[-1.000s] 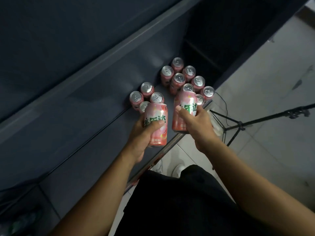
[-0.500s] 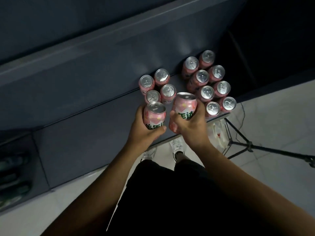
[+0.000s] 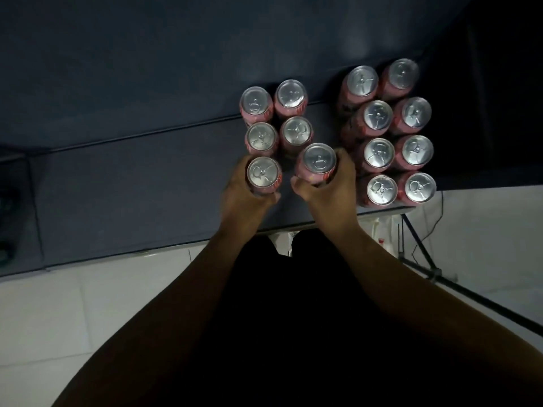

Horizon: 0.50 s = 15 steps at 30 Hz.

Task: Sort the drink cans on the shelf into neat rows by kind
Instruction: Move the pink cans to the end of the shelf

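Observation:
I look straight down on pink drink cans with silver tops standing on a dark blue shelf (image 3: pixel 152 183). My left hand (image 3: pixel 245 198) grips one pink can (image 3: pixel 263 173), upright, right in front of a left block of several cans (image 3: pixel 276 118). My right hand (image 3: pixel 329 186) grips a second pink can (image 3: pixel 319 160), upright and just in front of the same block's right column. A larger block of several pink cans (image 3: pixel 393 133), two wide, stands to the right, close to my right hand.
The shelf's front edge (image 3: pixel 164 251) runs below my hands, with pale floor tiles (image 3: pixel 73 312) beneath. A black tripod leg (image 3: pixel 423 254) and a cable lie on the floor at the right. My dark clothing fills the bottom centre.
Both hands have turned their cans from tilted to upright and brought them down and forward against the front of the left block. The view has swung to look straight down.

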Each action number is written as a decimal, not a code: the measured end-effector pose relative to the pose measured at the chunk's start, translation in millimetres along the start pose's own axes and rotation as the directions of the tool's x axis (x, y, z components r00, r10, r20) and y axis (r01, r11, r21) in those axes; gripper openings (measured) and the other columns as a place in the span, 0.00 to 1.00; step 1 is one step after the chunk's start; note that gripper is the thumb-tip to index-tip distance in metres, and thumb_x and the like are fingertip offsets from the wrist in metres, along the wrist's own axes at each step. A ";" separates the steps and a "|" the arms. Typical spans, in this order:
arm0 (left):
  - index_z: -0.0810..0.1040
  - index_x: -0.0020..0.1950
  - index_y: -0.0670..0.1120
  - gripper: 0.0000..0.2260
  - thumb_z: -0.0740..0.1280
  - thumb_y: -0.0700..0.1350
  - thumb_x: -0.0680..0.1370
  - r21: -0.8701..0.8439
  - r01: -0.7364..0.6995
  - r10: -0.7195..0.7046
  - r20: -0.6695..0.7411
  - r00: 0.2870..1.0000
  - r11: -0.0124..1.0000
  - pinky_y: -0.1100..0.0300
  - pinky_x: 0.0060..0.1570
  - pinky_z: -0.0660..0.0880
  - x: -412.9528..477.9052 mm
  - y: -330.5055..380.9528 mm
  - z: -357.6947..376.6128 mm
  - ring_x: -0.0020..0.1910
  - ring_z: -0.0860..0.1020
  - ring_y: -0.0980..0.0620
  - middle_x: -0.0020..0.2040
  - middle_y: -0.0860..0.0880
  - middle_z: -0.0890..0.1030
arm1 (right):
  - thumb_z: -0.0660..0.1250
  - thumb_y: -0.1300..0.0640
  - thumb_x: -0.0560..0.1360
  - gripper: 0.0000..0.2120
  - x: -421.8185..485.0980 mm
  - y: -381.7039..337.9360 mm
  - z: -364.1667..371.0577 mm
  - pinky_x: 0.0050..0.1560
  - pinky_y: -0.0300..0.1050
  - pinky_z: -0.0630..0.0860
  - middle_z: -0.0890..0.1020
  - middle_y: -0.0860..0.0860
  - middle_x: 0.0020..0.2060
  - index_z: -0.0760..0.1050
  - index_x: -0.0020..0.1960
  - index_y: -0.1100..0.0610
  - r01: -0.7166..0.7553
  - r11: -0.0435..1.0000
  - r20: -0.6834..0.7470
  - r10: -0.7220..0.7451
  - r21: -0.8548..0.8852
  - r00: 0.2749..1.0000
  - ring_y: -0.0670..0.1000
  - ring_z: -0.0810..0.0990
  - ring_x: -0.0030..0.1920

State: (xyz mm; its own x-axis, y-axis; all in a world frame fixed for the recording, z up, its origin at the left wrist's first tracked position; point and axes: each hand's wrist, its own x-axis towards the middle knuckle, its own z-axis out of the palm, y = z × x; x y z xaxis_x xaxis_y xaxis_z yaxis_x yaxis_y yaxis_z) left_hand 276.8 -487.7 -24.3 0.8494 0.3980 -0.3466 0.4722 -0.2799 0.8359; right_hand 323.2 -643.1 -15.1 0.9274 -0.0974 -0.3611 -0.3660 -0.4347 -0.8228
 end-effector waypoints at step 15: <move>0.68 0.68 0.49 0.39 0.85 0.47 0.64 -0.023 0.066 -0.067 -0.040 0.997 0.998 0.74 0.49 0.73 14.3 -18.2 25.2 0.57 0.79 0.60 0.63 0.48 0.78 | 0.82 0.55 0.61 0.37 18.6 23.3 27.7 0.59 0.55 0.79 0.78 0.55 0.59 0.69 0.65 0.56 0.012 0.997 0.090 -0.005 -0.072 0.996 0.52 0.81 0.56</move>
State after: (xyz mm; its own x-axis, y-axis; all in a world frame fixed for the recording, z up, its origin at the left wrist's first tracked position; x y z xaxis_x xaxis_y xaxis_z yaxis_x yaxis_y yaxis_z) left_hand 286.2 -498.9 -55.2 0.8059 0.4505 -0.3842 0.5217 -0.2334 0.8206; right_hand 329.7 -630.2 -53.1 0.9187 -0.0137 -0.3947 -0.3484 -0.4988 -0.7936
